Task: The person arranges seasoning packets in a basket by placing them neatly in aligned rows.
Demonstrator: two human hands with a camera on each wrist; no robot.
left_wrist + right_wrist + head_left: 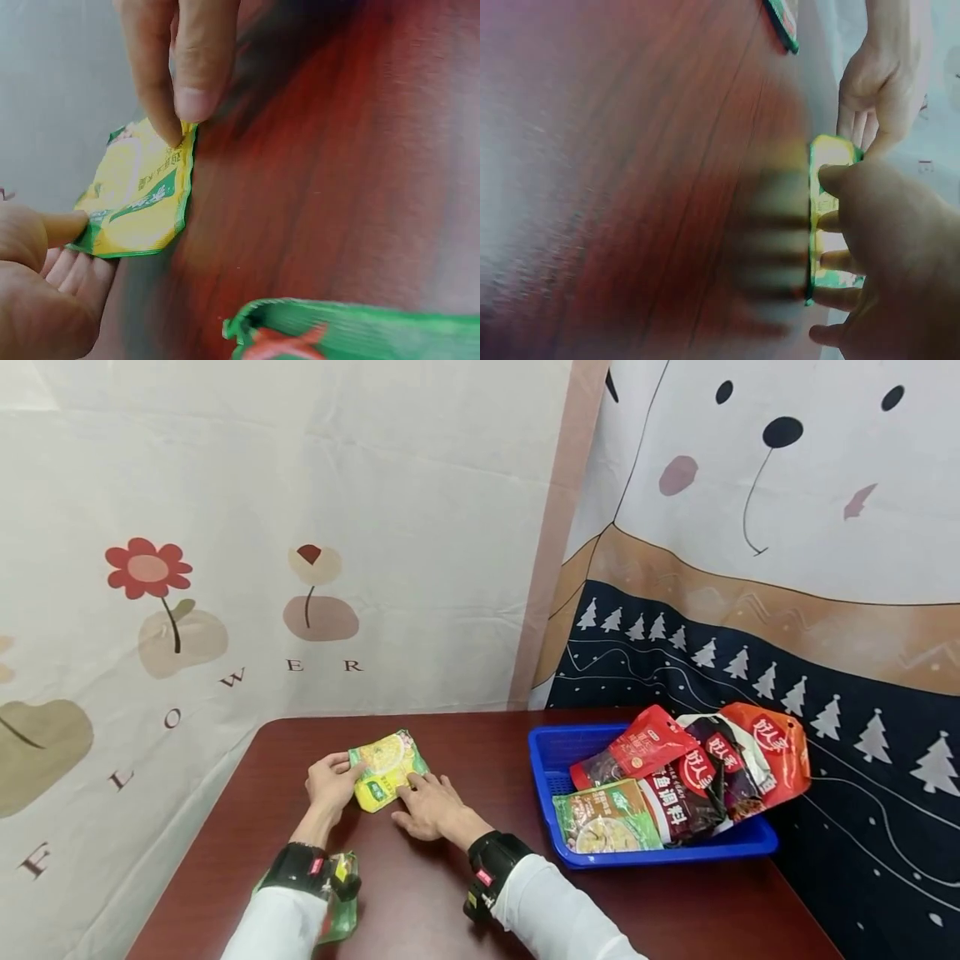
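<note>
A yellow and green seasoning packet (390, 764) is between my hands on the brown table. My left hand (330, 789) pinches its left edge, the thumb on top and the fingers underneath in the left wrist view. On the packet's right side my right hand (431, 806) rests its spread fingertips, and the right wrist view shows the fingers (840, 261) across the face of the packet (829, 240). Below my left wrist lies a green packet (342, 917), partly hidden by the wristband and sleeve; its green edge (360, 319) shows in the left wrist view.
A blue basket (652, 860) stands on the table's right side. It holds several packets: a red pouch (637, 743), a green and brown packet (607, 818), dark red pouches and an orange-red one (772, 752). Printed curtains (427, 527) hang behind the table (442, 910).
</note>
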